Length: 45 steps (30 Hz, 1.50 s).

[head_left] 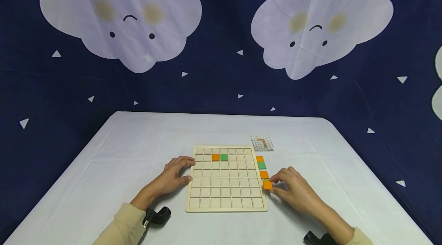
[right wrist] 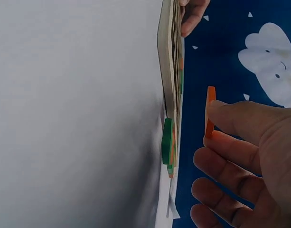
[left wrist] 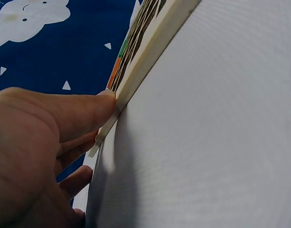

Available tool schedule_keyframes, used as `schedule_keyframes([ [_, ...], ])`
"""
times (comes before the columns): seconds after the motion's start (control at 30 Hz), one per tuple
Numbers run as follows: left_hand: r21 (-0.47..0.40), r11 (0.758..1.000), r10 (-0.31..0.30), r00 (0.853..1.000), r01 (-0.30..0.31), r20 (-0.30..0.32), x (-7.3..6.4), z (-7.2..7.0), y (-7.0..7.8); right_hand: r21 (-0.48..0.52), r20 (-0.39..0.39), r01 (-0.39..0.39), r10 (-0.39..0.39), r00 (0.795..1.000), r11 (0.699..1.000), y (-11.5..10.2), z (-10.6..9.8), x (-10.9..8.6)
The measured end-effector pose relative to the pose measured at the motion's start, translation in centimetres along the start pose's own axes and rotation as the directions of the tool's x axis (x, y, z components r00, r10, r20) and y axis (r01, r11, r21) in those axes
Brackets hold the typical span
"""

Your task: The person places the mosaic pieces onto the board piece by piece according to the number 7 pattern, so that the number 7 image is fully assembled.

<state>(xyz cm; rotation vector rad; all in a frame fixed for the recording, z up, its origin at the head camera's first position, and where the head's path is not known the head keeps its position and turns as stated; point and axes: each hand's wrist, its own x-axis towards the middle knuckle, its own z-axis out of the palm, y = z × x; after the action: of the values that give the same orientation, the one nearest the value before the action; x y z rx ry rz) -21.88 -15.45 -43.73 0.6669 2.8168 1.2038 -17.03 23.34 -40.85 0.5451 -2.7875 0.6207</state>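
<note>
A pale wooden grid board (head_left: pixel 221 191) lies on the table, with an orange tile (head_left: pixel 215 157) and a green tile (head_left: pixel 224 157) side by side in one of its upper rows. My left hand (head_left: pixel 174 176) rests against the board's left edge; in the left wrist view the thumb (left wrist: pixel 83 111) touches its rim. Beside the right edge, my right hand (head_left: pixel 295 189) pinches an orange square tile (right wrist: pixel 211 111) between thumb and index finger, raised off the table. Below and near it are more loose tiles, among them a green one (right wrist: pixel 167 141), partly hidden in the head view.
Along the board's right side lie orange (head_left: pixel 260 159) and green (head_left: pixel 262 165) tiles and another orange tile (head_left: pixel 264 175). A small card (head_left: pixel 262 143) printed with a coloured grid is past the top right corner. White cloth covers the table (head_left: pixel 138 141); a dark cloud-patterned curtain (head_left: pixel 221 91) hangs behind.
</note>
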Motion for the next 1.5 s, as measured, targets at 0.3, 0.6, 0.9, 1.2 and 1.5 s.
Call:
schedule_keyframes([
  [0.3, 0.006, 1.000, 0.006, 1.000, -0.006, -0.003, 0.0, 0.0, -0.1, 0.014, -0.004, 0.029, -0.028, 1.000, 1.000, -0.5, 0.2, 1.2],
  [0.6, -0.005, 1.000, 0.001, 1.000, -0.001, 0.003, 0.0, 0.0, -0.2, 0.021, -0.018, 0.042, -0.042, 0.999, 0.999, -0.9, 0.5, 2.0],
  [0.9, 0.000, 1.000, 0.002, 1.000, -0.002, 0.004, 0.0, 0.0, -0.2, 0.051, -0.016, 0.069, -0.068, 0.998, 0.996, -1.2, 0.4, 3.2],
  [1.2, 0.005, 1.000, -0.004, 1.000, 0.004, 0.004, 0.1, 0.0, -0.2, 0.086, 0.000, 0.060, -0.060, 0.998, 0.994, -1.8, 0.4, 4.3],
  [1.5, 0.009, 1.000, 0.006, 1.000, -0.006, 0.004, 0.0, 0.0, -0.3, 0.095, 0.007, 0.044, -0.045, 0.999, 0.994, -2.1, 0.6, 5.1],
])
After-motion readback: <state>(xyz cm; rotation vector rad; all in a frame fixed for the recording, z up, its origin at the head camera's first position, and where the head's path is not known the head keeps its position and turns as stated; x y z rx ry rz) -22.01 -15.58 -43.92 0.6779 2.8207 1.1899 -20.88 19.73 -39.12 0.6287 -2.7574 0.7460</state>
